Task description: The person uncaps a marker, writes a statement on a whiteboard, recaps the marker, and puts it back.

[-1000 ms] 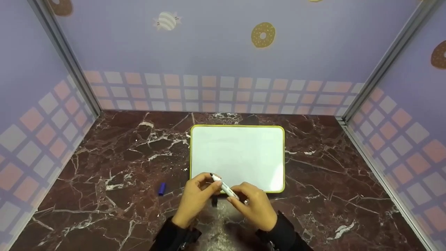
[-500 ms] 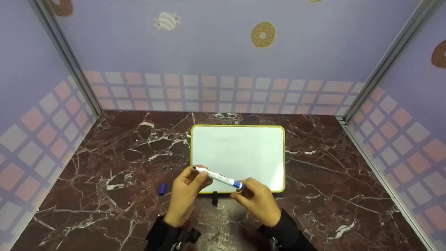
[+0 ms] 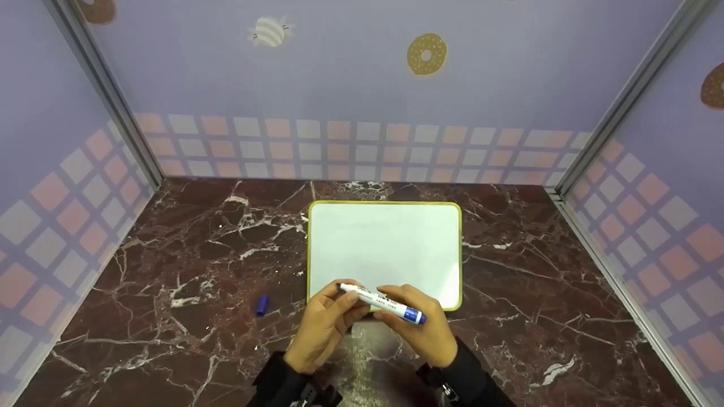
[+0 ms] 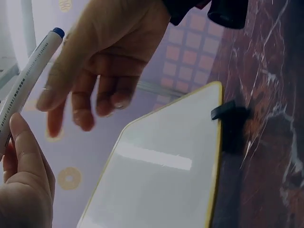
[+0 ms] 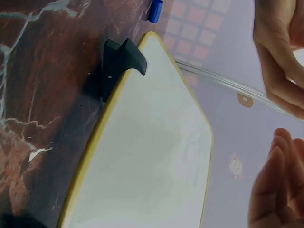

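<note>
A white whiteboard marker [image 3: 390, 302] with a blue end is uncapped, its dark tip pointing left. My left hand [image 3: 325, 325] pinches it near the tip between thumb and fingers. My right hand [image 3: 421, 319] is at the blue-end half, the barrel passing between its thumb and forefinger. In the left wrist view the right hand's fingers are spread beside the marker [image 4: 28, 76], not wrapped round it. Its blue cap [image 3: 262, 305] lies on the table to the left. Below the hands is a whiteboard [image 3: 384, 243] with a yellow frame, its near edge partly hidden.
A black clip [image 5: 123, 64] sits on the whiteboard's near edge. The dark red marbled table [image 3: 215, 271] is bounded by patterned lilac panels [image 3: 350, 79] at the back and both sides, with metal strips in the corners.
The marker first turned flatter with its blue end coming into view, then moved right. The right hand's thumb and forefinger now lie farther along the barrel from the blue end. The cap stayed put.
</note>
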`<state>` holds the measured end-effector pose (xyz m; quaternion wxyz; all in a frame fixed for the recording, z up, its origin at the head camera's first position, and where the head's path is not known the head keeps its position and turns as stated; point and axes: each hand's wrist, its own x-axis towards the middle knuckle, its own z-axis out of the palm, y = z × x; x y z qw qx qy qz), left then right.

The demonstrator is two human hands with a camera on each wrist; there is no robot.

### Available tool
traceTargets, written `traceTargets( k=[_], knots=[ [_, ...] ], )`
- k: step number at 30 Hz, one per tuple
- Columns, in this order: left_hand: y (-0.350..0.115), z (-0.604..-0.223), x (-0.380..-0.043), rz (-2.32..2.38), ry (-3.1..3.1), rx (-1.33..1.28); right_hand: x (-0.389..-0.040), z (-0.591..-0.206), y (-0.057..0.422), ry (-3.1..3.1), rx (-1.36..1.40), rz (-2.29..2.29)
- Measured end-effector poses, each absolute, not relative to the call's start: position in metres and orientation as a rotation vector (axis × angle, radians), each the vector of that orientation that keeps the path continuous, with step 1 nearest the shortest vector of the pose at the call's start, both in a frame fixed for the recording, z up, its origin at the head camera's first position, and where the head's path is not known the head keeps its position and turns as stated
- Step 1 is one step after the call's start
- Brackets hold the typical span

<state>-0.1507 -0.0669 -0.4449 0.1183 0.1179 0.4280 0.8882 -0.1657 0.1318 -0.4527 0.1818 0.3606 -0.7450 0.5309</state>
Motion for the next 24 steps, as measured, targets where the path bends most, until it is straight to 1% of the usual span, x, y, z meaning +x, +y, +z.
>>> traceTargets(
  k=[7,13,24],
  knots=[
    [-0.059,-0.453,-0.152,2.561,1.16,0.314,-0.169,-0.453,0.129,-1.951,1.128,1.416],
    [-0.056,-0.458,-0.154,2.535,1.067,0.244,-0.168,-0.452,0.127,-1.91,1.157,1.391],
    [-0.056,-0.459,-0.155,2.507,1.069,0.212,-0.168,-0.451,0.126,-1.89,1.148,1.378]
  ],
)
